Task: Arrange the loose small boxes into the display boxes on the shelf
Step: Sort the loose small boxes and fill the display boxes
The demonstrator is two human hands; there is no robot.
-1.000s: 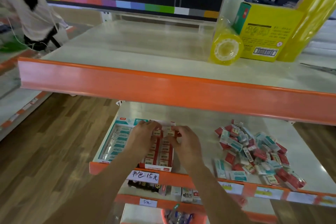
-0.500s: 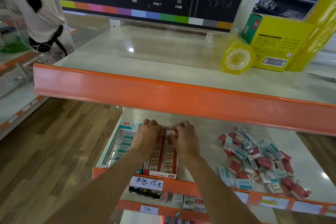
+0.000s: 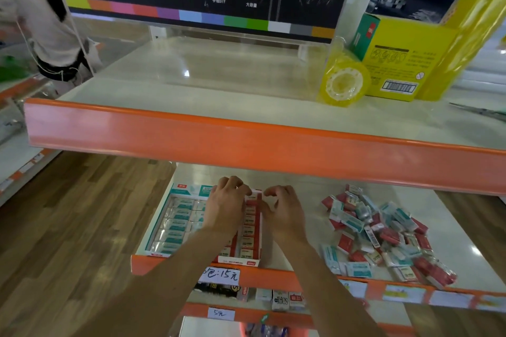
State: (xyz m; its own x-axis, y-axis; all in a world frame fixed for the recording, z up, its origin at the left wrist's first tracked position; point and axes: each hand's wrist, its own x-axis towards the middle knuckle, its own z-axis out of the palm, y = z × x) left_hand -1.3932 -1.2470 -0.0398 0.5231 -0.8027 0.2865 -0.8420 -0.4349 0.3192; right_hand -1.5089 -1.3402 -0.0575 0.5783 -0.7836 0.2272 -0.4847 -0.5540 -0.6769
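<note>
A red display box (image 3: 247, 257) with rows of small red boxes sits at the front of the lower shelf. Beside it on the left is a teal display box (image 3: 175, 216) filled with teal boxes. My left hand (image 3: 227, 205) lies over the far end of the red display box, its bent fingertips pressing on the last small red box (image 3: 253, 195). My right hand (image 3: 284, 213) hovers just right of that box, fingers loosely curled and holding nothing. A heap of loose red and teal small boxes (image 3: 380, 230) lies to the right.
The orange-edged upper shelf (image 3: 246, 145) overhangs the work area; on it stand a yellow tape roll (image 3: 343, 85) and a yellow carton (image 3: 399, 63). A lower shelf (image 3: 273, 298) holds more goods. A person (image 3: 41, 22) stands at the far left on the wood floor.
My right hand has let go of the far small box and drawn slightly right. My left hand stays on the red display box's far end. The camera has moved closer.
</note>
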